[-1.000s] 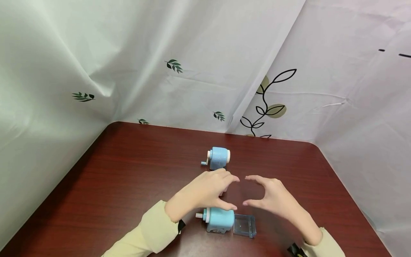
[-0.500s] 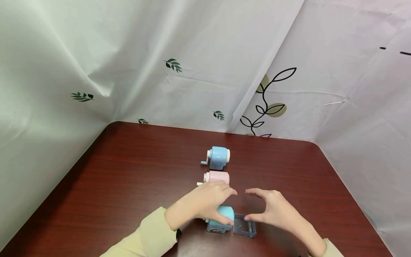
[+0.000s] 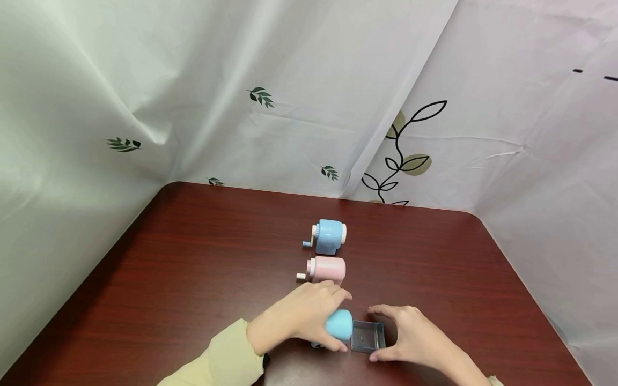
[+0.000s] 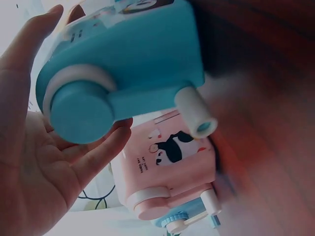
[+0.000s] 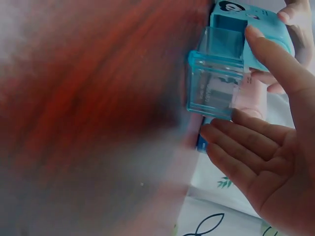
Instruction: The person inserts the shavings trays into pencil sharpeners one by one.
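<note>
A teal hand-crank pencil sharpener (image 3: 340, 325) stands on the near part of the table, partly covered by my left hand (image 3: 309, 311). The left thumb and fingers are spread on either side of its body; in the left wrist view the palm stays apart from the sharpener's crank (image 4: 196, 112). From the sharpener's right end projects a see-through shavings drawer (image 3: 368, 338). My right hand (image 3: 415, 335) reaches around this drawer from the right, thumb at the near side and fingers at the far side, with a gap before the palm.
Behind the teal sharpener stands a pink crank sharpener (image 3: 329, 268) with a panda picture, close to the left fingers. Farther back is a blue crank sharpener (image 3: 330, 236). A white patterned curtain (image 3: 289, 134) hangs behind the dark red wooden table (image 3: 217, 241).
Both hands have come down and nearer, the left to the teal sharpener, the right to its drawer. The pink sharpener, earlier mostly hidden by the left hand, now shows. The sharpeners have stayed put.
</note>
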`<state>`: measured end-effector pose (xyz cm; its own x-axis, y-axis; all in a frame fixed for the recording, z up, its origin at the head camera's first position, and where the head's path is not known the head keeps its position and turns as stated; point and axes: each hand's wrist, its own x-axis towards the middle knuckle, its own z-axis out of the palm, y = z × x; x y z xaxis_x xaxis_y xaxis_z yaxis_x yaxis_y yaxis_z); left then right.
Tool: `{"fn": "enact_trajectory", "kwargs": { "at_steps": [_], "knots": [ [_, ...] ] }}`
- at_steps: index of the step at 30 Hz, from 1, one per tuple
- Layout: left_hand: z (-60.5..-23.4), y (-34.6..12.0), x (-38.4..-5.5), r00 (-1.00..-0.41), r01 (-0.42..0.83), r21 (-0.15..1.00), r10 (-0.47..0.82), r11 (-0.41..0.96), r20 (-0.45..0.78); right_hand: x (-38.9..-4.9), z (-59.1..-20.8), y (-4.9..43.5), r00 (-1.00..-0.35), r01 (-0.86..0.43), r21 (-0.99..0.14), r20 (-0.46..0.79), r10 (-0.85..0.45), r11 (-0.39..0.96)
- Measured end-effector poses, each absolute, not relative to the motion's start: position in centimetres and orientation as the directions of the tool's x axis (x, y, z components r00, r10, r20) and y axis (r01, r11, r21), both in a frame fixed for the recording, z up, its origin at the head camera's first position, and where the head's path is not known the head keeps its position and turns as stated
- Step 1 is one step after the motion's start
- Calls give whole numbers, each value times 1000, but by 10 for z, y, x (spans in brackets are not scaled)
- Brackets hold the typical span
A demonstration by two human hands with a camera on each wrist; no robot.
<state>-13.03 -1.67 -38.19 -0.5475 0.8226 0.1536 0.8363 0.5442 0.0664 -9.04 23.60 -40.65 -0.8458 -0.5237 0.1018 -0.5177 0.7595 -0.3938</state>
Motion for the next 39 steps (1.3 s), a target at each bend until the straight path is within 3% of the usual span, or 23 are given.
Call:
{"fn": "enact_trajectory", "kwargs": {
  "at_steps": [8, 39],
  "knots": [
    [-390, -18, -127, -557, 830, 79, 817, 552, 148, -86, -409, 240, -832, -535, -386, 88, -547, 752],
    [-396, -21, -129, -493, 867, 17, 851, 499, 181, -86, -419, 239, -826, -555, -409, 167, -538, 725]
  ]
}}
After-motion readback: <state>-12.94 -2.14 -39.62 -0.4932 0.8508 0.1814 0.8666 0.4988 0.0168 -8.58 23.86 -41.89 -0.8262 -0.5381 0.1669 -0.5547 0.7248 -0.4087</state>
